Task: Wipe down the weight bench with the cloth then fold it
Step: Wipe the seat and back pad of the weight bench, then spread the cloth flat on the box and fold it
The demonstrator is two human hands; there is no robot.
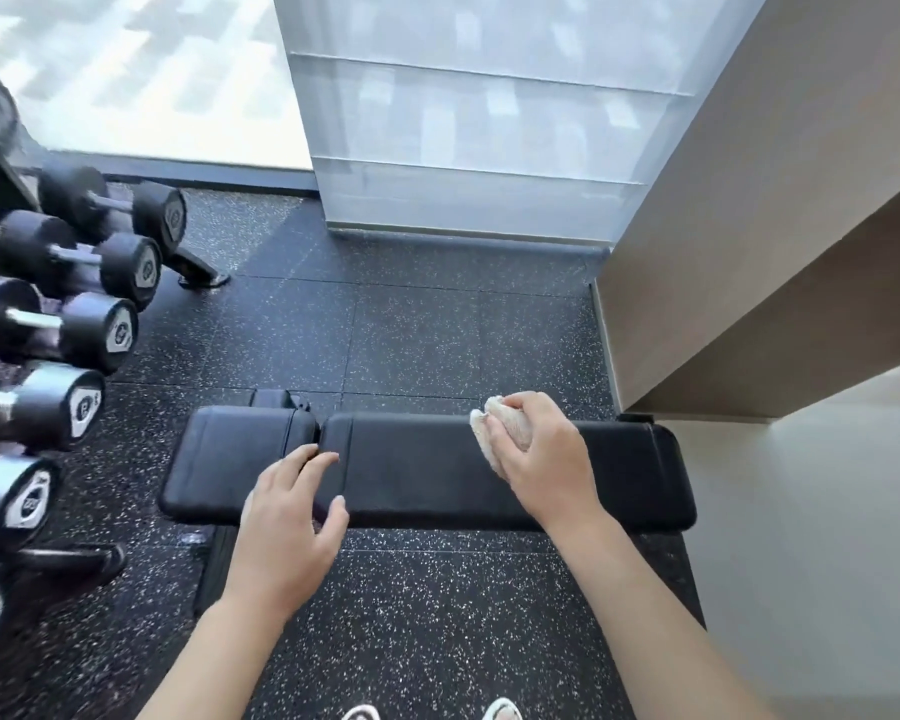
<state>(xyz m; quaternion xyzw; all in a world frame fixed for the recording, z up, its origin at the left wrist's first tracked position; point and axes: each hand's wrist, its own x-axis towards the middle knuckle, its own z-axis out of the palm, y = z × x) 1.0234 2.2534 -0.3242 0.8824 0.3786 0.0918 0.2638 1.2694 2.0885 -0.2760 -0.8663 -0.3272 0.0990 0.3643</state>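
The right hand (536, 454) has its grip closed around a bunched, cream-coloured terry cloth (494, 433), pressing it onto the black padded weight bench (427, 470), the table here, on its long back pad. Left of that grip, the left hand (292, 517) rests with fingers spread and relaxed, holding nothing, over the gap between the bench's two pads. Farther left stands a rack of black round-headed dumbbells (68, 324) on the speckled black rubber floor (437, 335).
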